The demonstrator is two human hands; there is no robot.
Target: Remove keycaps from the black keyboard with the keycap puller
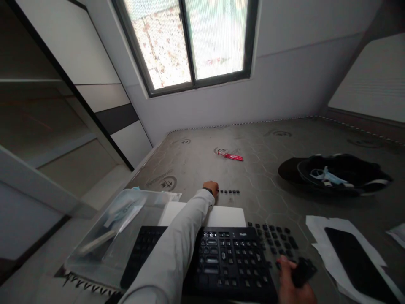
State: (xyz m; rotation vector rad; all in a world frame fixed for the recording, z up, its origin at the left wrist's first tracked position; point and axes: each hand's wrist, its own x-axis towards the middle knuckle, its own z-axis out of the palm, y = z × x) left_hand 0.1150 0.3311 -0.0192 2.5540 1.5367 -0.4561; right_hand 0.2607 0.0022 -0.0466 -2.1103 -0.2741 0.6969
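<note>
Near right, the right hand (295, 282) grasps a dark object (304, 272) in its fingers (286, 266), beside the near keyboard (234, 261). Farther off, the left hand (211, 185) adjoins a row of keycaps (230, 192); its grip cannot be told. A careless rightward swing could scatter them.

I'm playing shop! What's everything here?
Window: 1, dark frame, back
Cabinet: 1, white, left
Board: 1, pale, right
Mat: 1, grey, underneath
Packet: 1, red, middle
Cap: 1, black, right
Mask: 1, blue, in cap
Paper: count unclear, white, right
Phone: 1, black, on paper
Box: 1, clear, left
Keyboard: 1, black, front
Sheet: 1, white, behind keyboard
Keys: many, black, near keyboard
Left hand: 1, grey sleeve, beside keys
Right hand: 1, front, holding black piece
</note>
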